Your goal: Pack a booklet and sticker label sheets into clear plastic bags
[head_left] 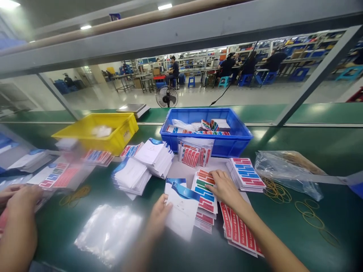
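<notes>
My left hand [159, 213] is closed on white booklets [183, 209] with a blue wave along the top; a second one shows behind the front one. My right hand [227, 187] reaches over a stack of label sheets [204, 194] printed in orange, green, blue and red. Its fingers are apart, with the tips on the top sheet, which lies flat. Beneath my right forearm lie fanned red label strips [239, 230] reading "Max Level" and "Min Level". Another stack of label sheets [246, 173] sits beyond my right hand. Two piles of booklets [154, 155] stand beyond my left hand.
A blue bin [205, 141] holds label sheets, and filled clear bags [195, 151] lean against it. A yellow bin [113, 141] stands left. Clear bags [109, 232] and rubber bands [276, 190] lie on the green table. A co-worker's hands [22, 200] are at the left edge.
</notes>
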### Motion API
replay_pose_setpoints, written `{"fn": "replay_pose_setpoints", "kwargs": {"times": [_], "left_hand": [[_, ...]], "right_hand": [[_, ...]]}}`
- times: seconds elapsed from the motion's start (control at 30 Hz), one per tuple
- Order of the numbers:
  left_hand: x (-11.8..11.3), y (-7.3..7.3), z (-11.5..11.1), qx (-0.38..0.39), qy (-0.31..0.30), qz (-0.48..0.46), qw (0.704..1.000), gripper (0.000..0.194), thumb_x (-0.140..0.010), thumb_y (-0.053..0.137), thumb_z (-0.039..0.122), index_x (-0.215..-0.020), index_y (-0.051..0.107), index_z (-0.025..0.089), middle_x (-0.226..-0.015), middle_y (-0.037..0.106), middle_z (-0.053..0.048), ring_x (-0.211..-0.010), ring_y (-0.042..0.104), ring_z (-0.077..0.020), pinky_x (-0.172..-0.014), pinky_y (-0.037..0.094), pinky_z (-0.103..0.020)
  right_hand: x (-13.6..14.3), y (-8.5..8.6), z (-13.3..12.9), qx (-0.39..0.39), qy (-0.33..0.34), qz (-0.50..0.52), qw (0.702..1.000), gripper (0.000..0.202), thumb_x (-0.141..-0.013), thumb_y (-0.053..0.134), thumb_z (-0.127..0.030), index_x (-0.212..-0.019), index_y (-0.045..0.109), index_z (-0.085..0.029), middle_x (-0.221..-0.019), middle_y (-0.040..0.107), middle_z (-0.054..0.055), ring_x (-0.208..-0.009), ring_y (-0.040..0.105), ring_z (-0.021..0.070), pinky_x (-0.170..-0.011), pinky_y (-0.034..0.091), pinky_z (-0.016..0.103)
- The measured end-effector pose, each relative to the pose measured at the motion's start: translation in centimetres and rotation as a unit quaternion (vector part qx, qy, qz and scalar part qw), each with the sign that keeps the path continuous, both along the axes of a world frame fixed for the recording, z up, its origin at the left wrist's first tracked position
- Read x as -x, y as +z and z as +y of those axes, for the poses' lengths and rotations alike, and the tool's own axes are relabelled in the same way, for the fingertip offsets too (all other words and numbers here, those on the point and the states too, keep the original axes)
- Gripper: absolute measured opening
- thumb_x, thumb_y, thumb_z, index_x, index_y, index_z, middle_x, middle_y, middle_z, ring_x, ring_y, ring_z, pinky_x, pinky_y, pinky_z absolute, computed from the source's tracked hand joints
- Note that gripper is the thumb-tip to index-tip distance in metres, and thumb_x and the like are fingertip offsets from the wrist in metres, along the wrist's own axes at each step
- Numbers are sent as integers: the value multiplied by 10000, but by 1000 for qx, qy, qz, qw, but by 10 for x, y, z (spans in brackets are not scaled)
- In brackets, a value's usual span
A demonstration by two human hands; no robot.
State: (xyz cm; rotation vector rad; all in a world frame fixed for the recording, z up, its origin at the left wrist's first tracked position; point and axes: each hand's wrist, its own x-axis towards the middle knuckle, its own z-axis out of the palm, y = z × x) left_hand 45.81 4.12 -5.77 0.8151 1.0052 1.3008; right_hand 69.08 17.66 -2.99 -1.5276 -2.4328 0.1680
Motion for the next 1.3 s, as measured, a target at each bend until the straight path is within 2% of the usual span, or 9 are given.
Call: {"fn": "replay_pose_setpoints", "kwargs": {"times": [0.17,0.33,0.6,0.77,0.9,0.97,1.03,1.17,1.3], "left_hand": [[0,-7,-8,-96,86,310,942,217,-900,477,354,-967,600,188,-887,680,-73,-744,625,-189,-642,442,-251],[0,-11,-12,-131,93,359,919,193,-868,508,304,-965,648,214,-885,694,-79,-747,641,-214,-649,444,-266],[-4,2,-7,-50,90,230,968,293,-893,464,455,-918,541,174,-952,662,-87,-827,615,-211,-676,448,-253],[1,0,1,28,95,63,993,328,-841,551,479,-961,487,180,-871,649,-42,-760,610,-175,-583,412,-212],[-2,0,1,64,90,9,994,359,-813,593,480,-991,507,181,-853,645,-34,-773,613,-176,-592,417,-210],[-8,0,-1,78,90,0,993,373,-807,591,502,-974,535,174,-870,648,-46,-784,616,-188,-621,439,-230],[-15,2,-4,90,96,1,991,409,-802,578,538,-960,568,161,-885,652,-66,-805,620,-208,-662,463,-260],[-27,7,-9,86,64,-13,994,473,-772,605,566,-988,596,146,-917,657,-94,-859,629,-238,-743,487,-305],[-32,9,-11,74,-8,-37,997,438,-704,735,440,-1012,590,164,-993,658,-99,-911,635,-239,-809,481,-300]], "right_hand": [[0,0,1,-2,4,-4,1000,192,-787,618,-312,-912,563,-177,-979,572,103,-925,524,273,-761,435,360],[-2,-3,4,-8,0,-2,1000,247,-773,628,-327,-938,545,-164,-983,569,118,-918,516,291,-760,431,385],[1,-4,6,-25,5,25,999,112,-809,574,-269,-838,519,-175,-912,575,108,-868,512,279,-737,406,378],[-14,29,-5,-4,-7,115,993,194,-921,422,-339,-853,537,-199,-810,623,61,-787,576,230,-706,438,358],[-22,71,-33,160,24,357,920,247,-909,447,-441,-884,530,-210,-808,635,31,-743,609,184,-651,480,298],[-13,79,-49,229,68,388,890,249,-902,465,-435,-848,539,-204,-783,623,18,-704,596,161,-620,475,272],[4,71,-64,232,93,359,899,255,-918,442,-412,-819,551,-205,-788,616,11,-717,582,157,-640,465,274],[39,32,-81,99,70,261,958,217,-939,420,-334,-849,577,-214,-831,608,39,-843,549,212,-774,424,370],[43,13,-82,14,76,247,966,119,-932,443,-253,-955,552,-213,-903,615,52,-887,542,219,-816,399,400]]}}
